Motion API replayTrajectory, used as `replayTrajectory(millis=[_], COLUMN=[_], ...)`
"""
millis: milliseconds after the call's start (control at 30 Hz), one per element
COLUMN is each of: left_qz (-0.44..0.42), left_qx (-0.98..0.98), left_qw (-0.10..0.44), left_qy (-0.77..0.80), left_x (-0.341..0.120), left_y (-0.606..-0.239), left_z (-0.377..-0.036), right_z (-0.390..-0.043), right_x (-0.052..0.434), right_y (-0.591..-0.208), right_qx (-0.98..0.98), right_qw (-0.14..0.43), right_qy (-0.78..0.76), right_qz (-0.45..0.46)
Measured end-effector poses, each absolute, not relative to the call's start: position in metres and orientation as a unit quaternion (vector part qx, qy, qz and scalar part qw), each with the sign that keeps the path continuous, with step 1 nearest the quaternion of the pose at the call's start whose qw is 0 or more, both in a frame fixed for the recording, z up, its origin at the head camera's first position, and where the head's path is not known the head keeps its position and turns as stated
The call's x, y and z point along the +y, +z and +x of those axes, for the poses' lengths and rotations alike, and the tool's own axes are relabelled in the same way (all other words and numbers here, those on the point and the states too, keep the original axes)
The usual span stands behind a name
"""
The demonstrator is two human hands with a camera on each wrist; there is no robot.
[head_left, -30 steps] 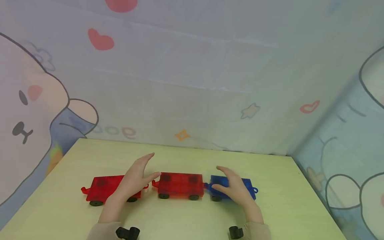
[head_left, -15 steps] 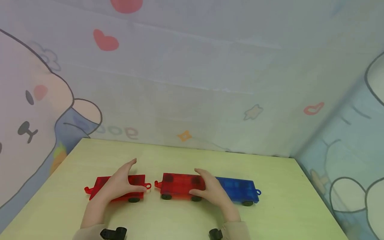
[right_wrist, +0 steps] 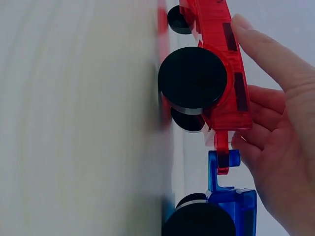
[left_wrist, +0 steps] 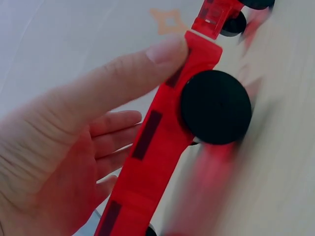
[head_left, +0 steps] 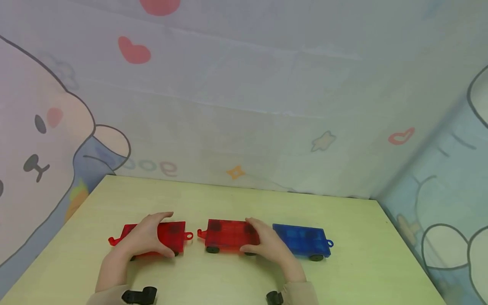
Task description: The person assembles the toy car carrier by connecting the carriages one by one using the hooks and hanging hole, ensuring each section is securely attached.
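Note:
Three toy train cars on black wheels stand in a row. My left hand (head_left: 142, 235) grips the leftmost red train car (head_left: 173, 235), thumb on its near side and fingers beyond the far side. My right hand (head_left: 269, 242) holds the right end of the middle red train car (head_left: 228, 234) the same way. Between these two red cars, the ring of the left one and the hook of the middle one lie a small gap apart. In the right wrist view, the hook of the blue train car (right_wrist: 236, 209) is linked with the middle car's red ring (right_wrist: 222, 147).
All the cars stand on a pale yellow table (head_left: 213, 281). A printed cloth backdrop (head_left: 244, 101) rises along its back edge, and more patterned cloth (head_left: 450, 182) hangs at the right side.
My right hand has moved left from the blue car onto the middle red car. My left hand has moved left and lowered its thumb to the near side of the leftmost car.

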State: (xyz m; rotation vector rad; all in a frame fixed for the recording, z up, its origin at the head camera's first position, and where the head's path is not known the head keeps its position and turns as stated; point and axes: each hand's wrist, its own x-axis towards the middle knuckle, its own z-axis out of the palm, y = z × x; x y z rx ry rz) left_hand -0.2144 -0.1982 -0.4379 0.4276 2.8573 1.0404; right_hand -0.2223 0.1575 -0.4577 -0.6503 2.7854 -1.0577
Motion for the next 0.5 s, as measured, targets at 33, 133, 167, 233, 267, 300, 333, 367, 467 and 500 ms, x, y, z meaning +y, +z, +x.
replayTrajectory(millis=[33, 133, 167, 233, 267, 300, 333, 367, 467, 500], left_qz=[0.141, 0.138, 0.134, 0.131, 0.131, 0.129, 0.128, 0.129, 0.134, 0.133], left_qx=[0.930, 0.930, 0.931, 0.932, 0.932, 0.932, 0.933, 0.933, 0.933, 0.932], left_qw=[0.037, 0.050, 0.055, 0.062, 0.065, 0.068, 0.069, 0.069, 0.069, 0.069], left_qy=[0.338, 0.336, 0.336, 0.333, 0.332, 0.331, 0.329, 0.328, 0.328, 0.329], left_x=[-0.1994, -0.2024, -0.2031, -0.2045, -0.2051, -0.2055, -0.2058, -0.2062, -0.2066, -0.2065], left_y=[-0.4381, -0.4391, -0.4394, -0.4399, -0.4402, -0.4406, -0.4408, -0.4411, -0.4417, -0.4419], left_z=[-0.2138, -0.2126, -0.2126, -0.2129, -0.2133, -0.2137, -0.2141, -0.2146, -0.2151, -0.2152], right_z=[-0.2221, -0.2216, -0.2215, -0.2212, -0.2212, -0.2211, -0.2211, -0.2212, -0.2213, -0.2212], right_x=[0.1576, 0.1577, 0.1578, 0.1577, 0.1577, 0.1577, 0.1578, 0.1579, 0.1584, 0.1585], right_y=[-0.4580, -0.4583, -0.4581, -0.4577, -0.4576, -0.4574, -0.4573, -0.4572, -0.4572, -0.4571], right_qx=[0.913, 0.913, 0.913, 0.913, 0.913, 0.913, 0.913, 0.914, 0.915, 0.915], right_qw=[0.047, 0.051, 0.052, 0.054, 0.054, 0.054, 0.054, 0.054, 0.052, 0.052], right_qy=[-0.346, -0.346, -0.346, -0.345, -0.344, -0.344, -0.343, -0.342, -0.338, -0.338], right_qz=[-0.213, -0.212, -0.212, -0.212, -0.212, -0.212, -0.213, -0.213, -0.215, -0.216])
